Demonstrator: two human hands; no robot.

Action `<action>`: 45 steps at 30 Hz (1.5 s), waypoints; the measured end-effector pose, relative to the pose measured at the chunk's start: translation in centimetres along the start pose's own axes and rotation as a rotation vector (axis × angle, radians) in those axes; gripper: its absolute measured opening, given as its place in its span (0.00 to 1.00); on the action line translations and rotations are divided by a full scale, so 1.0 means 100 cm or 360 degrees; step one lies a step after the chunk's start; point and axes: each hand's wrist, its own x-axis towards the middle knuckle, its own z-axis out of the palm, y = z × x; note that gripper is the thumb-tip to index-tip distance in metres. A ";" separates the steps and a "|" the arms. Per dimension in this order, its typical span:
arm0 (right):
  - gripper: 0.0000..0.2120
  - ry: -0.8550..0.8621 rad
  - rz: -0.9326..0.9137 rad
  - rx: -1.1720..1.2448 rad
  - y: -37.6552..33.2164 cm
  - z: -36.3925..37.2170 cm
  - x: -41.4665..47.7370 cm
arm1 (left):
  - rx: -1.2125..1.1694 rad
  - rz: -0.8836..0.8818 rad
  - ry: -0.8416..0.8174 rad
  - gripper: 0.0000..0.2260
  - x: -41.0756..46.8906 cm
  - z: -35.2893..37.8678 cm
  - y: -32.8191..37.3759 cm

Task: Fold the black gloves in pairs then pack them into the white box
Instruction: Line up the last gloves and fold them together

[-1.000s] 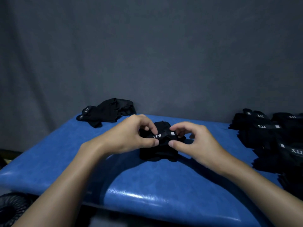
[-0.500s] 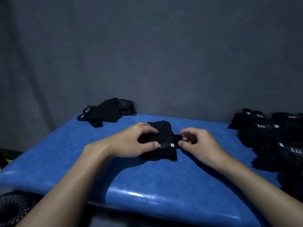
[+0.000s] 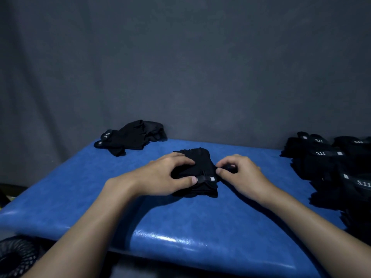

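Two-Handed Fold in Progress

A folded pair of black fabric gloves [image 3: 197,169] lies at the middle of a blue padded vinyl table [image 3: 180,227]. The left hand [image 3: 164,175] curls over it, thumb pressing the logo strap. The right hand [image 3: 239,173] pinches the strap's end with curled fingertips. A loose black glove heap [image 3: 130,137] sits far left, and stacked black gloves [image 3: 331,167] sit at right.
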 end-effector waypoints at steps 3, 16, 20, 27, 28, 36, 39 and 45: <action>0.09 0.0008 0.0005 -0.0039 -0.001 0.001 0.001 | 0.0001 0.0004 -0.0013 0.33 -0.001 0.000 0.000; 0.07 0.0015 0.0058 -0.0191 0.000 -0.004 0.003 | 0.0089 -0.0089 -0.0140 0.38 -0.001 -0.001 -0.003; 0.06 0.0045 -0.0070 0.0011 -0.008 -0.006 0.004 | 0.0058 -0.0054 -0.0087 0.31 -0.002 0.000 0.002; 0.17 -0.0074 -0.0067 0.0329 -0.007 0.001 0.005 | 0.0043 -0.0006 -0.0047 0.30 -0.002 0.001 0.004; 0.16 -0.0076 -0.0068 0.0366 -0.008 0.000 0.004 | 0.0047 0.0001 -0.0049 0.31 -0.002 0.001 0.004; 0.13 -0.0201 -0.0039 0.0357 -0.006 -0.002 0.007 | 0.0038 -0.0008 -0.0050 0.33 -0.003 0.001 0.006; 0.12 -0.0202 -0.0120 0.0423 -0.005 -0.002 0.006 | 0.0036 0.0004 -0.0042 0.30 -0.004 0.000 0.008; 0.14 -0.0114 -0.0268 0.0536 -0.012 -0.004 0.006 | 0.0033 0.0023 -0.0037 0.31 -0.003 0.001 0.006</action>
